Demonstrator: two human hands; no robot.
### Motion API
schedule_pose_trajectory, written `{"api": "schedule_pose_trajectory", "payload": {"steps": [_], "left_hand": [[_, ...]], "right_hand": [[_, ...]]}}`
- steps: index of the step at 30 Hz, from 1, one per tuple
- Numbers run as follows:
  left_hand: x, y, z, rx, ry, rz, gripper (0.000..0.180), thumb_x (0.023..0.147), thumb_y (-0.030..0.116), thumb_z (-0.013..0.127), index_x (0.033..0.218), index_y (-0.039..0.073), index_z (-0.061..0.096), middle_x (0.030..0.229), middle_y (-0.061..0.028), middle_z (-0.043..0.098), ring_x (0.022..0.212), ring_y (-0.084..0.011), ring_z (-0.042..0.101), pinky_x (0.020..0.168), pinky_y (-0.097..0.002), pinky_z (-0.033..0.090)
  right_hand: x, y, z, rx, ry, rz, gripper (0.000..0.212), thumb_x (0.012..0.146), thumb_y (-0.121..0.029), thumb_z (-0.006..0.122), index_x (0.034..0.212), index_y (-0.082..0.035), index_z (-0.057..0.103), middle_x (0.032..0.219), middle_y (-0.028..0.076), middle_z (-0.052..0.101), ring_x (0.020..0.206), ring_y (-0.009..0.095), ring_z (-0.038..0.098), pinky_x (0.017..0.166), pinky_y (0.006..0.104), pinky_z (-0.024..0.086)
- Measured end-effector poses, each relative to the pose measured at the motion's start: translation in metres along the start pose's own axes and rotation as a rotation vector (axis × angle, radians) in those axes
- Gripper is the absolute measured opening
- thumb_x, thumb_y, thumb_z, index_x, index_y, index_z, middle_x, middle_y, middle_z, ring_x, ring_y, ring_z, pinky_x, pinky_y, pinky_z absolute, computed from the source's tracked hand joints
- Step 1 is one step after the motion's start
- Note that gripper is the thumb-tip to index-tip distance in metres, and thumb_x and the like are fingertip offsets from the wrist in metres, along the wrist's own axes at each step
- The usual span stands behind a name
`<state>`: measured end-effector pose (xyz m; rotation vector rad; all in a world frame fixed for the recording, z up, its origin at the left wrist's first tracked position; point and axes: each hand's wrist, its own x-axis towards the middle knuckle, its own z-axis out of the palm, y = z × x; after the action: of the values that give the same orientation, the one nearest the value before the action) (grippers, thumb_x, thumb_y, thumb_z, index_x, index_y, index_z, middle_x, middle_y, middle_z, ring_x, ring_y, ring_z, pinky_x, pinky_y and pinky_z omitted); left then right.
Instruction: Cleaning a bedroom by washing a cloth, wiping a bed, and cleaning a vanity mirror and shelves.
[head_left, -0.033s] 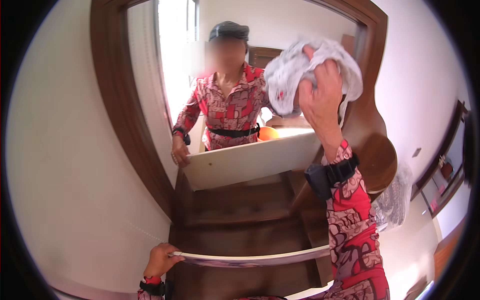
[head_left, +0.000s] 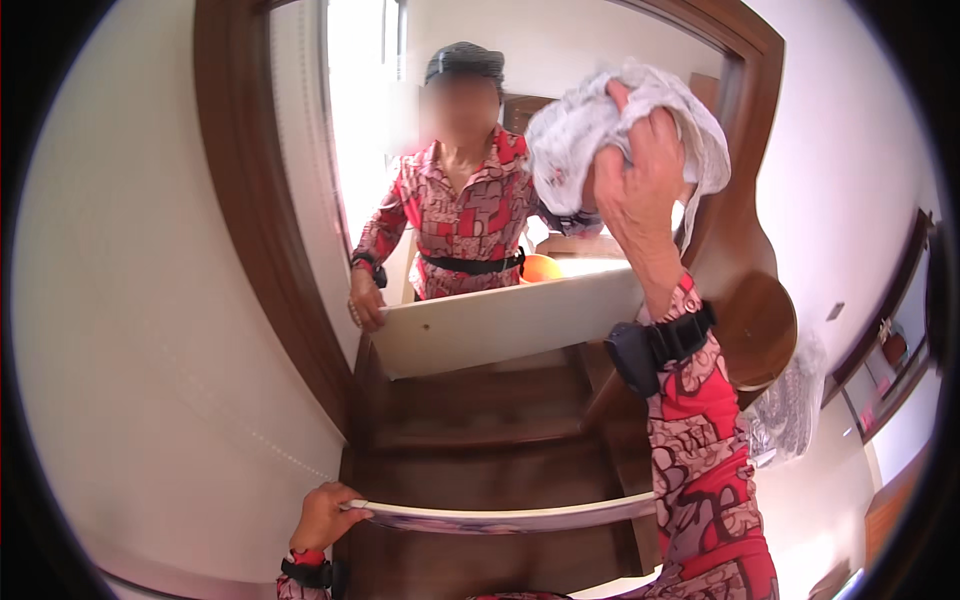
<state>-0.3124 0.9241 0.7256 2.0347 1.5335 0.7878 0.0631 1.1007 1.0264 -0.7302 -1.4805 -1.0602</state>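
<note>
The right hand (head_left: pixel 645 185) is raised, its fingers curled around a crumpled white cloth (head_left: pixel 575 140) that bunches above and to the left of the knuckles, with a loose edge hanging down past the wrist. The cloth is in front of the upper right part of a tall mirror (head_left: pixel 470 345) set in a dark brown wooden frame (head_left: pixel 235 130); whether it presses on the glass cannot be told.

Low down, the left hand (head_left: pixel 325 515) pinches the left end of a long, thin, pale-edged board (head_left: pixel 500 521) between thumb and fingers. The board runs across in front of the mirror — its far end passes behind the right sleeve (head_left: pixel 705 440), which is patterned in red, pink and black. Brown wooden surfaces (head_left: pixel 470 562) lie below the board. Each wrist wears a black band (head_left: pixel 685 340).

The mirror shows the person in a dark cap (head_left: pixel 465 62) and a red patterned shirt (head_left: pixel 465 210) with a black belt (head_left: pixel 475 265), the board's plain whitish face (head_left: pixel 510 320), and part of an orange round container (head_left: pixel 540 268). Right of the frame sits a rounded brown wooden shelf (head_left: pixel 757 325) — beside it, a bundle in clear plastic (head_left: pixel 790 405) near the pale wall (head_left: pixel 835 180).
</note>
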Motion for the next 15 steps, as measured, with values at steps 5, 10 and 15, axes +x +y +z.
{"api": "schedule_pose_trajectory", "payload": {"steps": [5, 10, 15], "left_hand": [[-0.015, -0.010, -0.019, 0.026, 0.018, -0.031, 0.026, 0.060, 0.018, 0.078, 0.076, 0.003, 0.065, 0.070, -0.0109, 0.060, 0.064, -0.0249, 0.058, 0.056, -0.0333, 0.046], [-0.006, -0.003, -0.005, -0.038, 0.013, 0.039, 0.023, 0.062, 0.021, 0.075, 0.076, 0.006, 0.064, 0.070, -0.0089, 0.059, 0.066, -0.0271, 0.057, 0.059, -0.0356, 0.046], [-0.017, -0.013, -0.016, 0.112, 0.009, 0.079, 0.023, 0.063, 0.022, 0.074, 0.075, 0.006, 0.063, 0.070, -0.0088, 0.058, 0.070, -0.0284, 0.057, 0.062, -0.0372, 0.046]], "right_hand": [[-0.048, -0.115, 0.063, 0.259, -0.266, -0.044, 0.034, 0.065, -0.009, 0.053, 0.099, -0.009, 0.058, 0.097, 0.007, 0.057, 0.094, 0.023, 0.052, 0.080, 0.0407, 0.037], [-0.156, -0.169, 0.067, 0.904, -0.602, -0.283, 0.039, 0.067, -0.007, 0.055, 0.105, -0.012, 0.059, 0.096, 0.007, 0.062, 0.085, 0.022, 0.061, 0.071, 0.0356, 0.049], [-0.093, -0.175, 0.062, 0.499, -0.618, -0.360, 0.036, 0.066, -0.011, 0.057, 0.101, -0.016, 0.062, 0.091, 0.001, 0.063, 0.073, 0.018, 0.061, 0.064, 0.0361, 0.048]]}}
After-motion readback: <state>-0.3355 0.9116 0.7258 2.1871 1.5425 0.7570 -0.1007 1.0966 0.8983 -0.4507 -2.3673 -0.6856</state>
